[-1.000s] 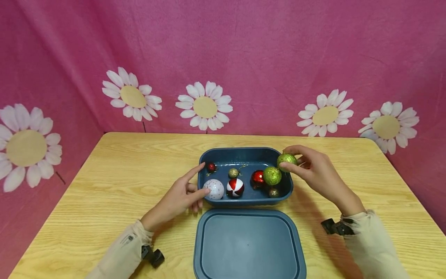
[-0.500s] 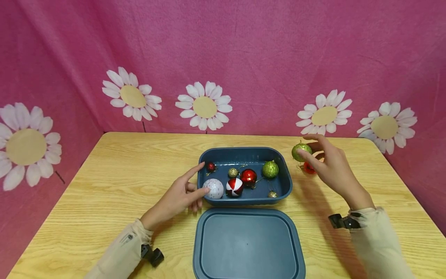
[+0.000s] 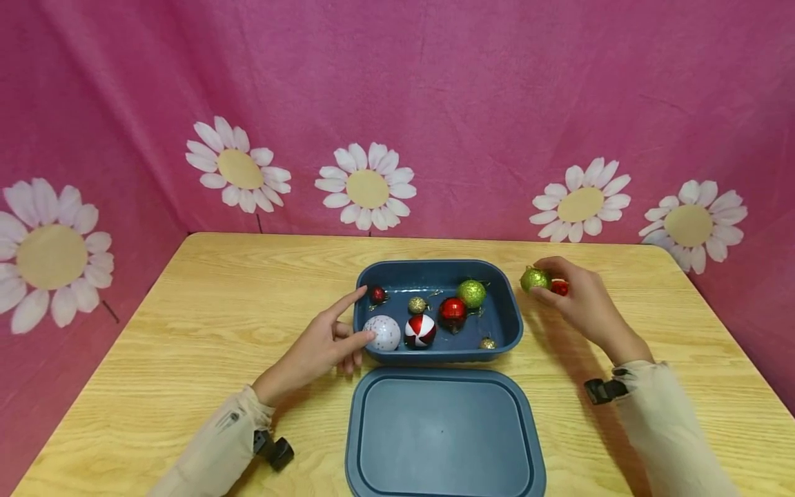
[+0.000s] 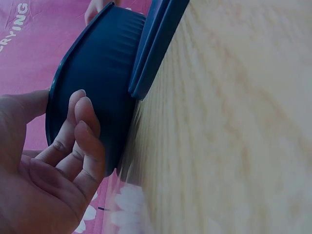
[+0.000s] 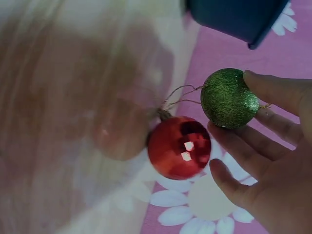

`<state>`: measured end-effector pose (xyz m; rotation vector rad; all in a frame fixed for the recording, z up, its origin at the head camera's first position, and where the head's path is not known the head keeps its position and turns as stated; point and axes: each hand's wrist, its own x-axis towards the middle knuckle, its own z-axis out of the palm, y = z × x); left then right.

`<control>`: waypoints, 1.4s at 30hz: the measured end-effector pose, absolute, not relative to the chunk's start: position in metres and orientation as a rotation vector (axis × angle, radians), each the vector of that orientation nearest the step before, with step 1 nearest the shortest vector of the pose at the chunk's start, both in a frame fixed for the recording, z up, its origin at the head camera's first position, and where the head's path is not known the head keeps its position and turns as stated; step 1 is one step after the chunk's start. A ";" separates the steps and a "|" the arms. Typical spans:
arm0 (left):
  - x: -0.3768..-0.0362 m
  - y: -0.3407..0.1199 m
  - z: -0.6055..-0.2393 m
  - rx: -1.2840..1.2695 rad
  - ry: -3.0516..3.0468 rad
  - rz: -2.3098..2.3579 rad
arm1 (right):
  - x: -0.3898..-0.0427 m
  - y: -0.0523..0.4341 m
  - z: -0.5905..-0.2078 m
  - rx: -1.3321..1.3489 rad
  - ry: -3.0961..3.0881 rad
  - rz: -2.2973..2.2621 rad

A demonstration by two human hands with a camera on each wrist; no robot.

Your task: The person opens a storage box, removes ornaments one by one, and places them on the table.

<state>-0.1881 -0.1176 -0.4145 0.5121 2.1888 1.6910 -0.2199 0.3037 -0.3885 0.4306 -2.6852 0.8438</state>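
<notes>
My right hand pinches a green glitter bauble between thumb and fingers, just right of the dark blue box. Close below it a shiny red bauble lies at the tabletop, a gold string stretching from its cap to the green one. My left hand holds the box at its left end, thumb over the rim, lower fingers curled outside the wall. Inside the box are a speckled white ball, a red-and-white ball, a red bauble and another green bauble.
Smaller baubles share the box: a red one at the left, a gold one mid-box and another gold one front right. A flat blue lid lies before the box on the wooden table. A pink flowered cloth hangs behind.
My right hand has carried the green bauble, with the red one, out over the box's right end and lowered them to the table. Remaining baubles rolled leftward. My left hand stayed put.
</notes>
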 end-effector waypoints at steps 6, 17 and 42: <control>-0.189 -0.118 -0.415 0.510 2.192 1.679 | -0.224 0.304 -0.401 0.475 -2.693 0.796; -0.189 -0.118 -0.415 0.521 2.186 1.692 | -0.226 0.305 -0.408 0.485 -2.727 0.782; -0.189 -0.117 -0.417 0.515 2.211 1.667 | -0.217 0.293 -0.383 0.511 -2.699 0.696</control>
